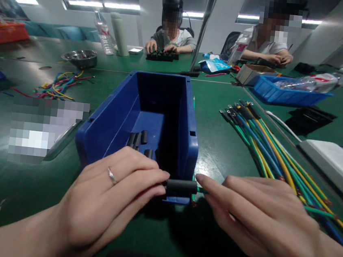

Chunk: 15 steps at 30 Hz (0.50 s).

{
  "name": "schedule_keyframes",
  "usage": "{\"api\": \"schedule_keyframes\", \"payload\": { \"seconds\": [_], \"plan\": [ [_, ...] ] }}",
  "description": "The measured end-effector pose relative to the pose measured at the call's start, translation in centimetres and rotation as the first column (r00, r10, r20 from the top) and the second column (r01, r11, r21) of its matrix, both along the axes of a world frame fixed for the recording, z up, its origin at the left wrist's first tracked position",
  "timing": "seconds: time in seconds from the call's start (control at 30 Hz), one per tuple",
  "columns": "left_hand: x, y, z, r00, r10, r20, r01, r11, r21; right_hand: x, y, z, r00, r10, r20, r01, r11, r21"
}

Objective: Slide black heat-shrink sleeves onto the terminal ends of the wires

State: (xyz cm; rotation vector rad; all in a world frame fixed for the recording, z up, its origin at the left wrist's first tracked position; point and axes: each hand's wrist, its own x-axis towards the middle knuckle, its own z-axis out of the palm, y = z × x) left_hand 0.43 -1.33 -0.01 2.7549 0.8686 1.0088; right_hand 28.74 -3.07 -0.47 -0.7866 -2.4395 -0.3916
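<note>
My left hand point(115, 192), with a ring on one finger, pinches the left end of a short black sleeve point(181, 186). From the sleeve's right end comes a green wire point(202, 190), held between the thumb and fingertips of my right hand point(251, 210). The wire's far side shows again past my right hand. Just behind both hands stands a deep blue bin point(191, 147), its front partly hidden by my left hand. Several loose black sleeves point(144, 137) lie inside it.
To the right lies a bundle of yellow, green and blue wires point(268, 142) with black-sleeved ends. A white power strip point(327, 161) sits beyond. On the left are a pixelated flat object point(63, 133), tangled wires point(62, 84) and a metal bowl point(80, 58). Two people work across the table.
</note>
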Motion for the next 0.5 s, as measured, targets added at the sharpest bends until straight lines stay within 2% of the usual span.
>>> {"api": "schedule_keyframes", "payload": {
  "seconds": [0.17, 0.5],
  "plan": [
    [0.23, -0.06, 0.06, 0.999, 0.000, 0.040, -0.001, 1.000, 0.016, 0.07, 0.03, -0.15, 0.999, -0.038, 0.013, 0.038, 0.999, 0.018],
    [0.08, 0.05, 0.13, 0.999, 0.001, 0.041, -0.001, 1.000, 0.000, 0.65, 0.11, -0.63, 1.000, 0.003, 0.024, -0.002, 0.999, -0.039]
  ]
}}
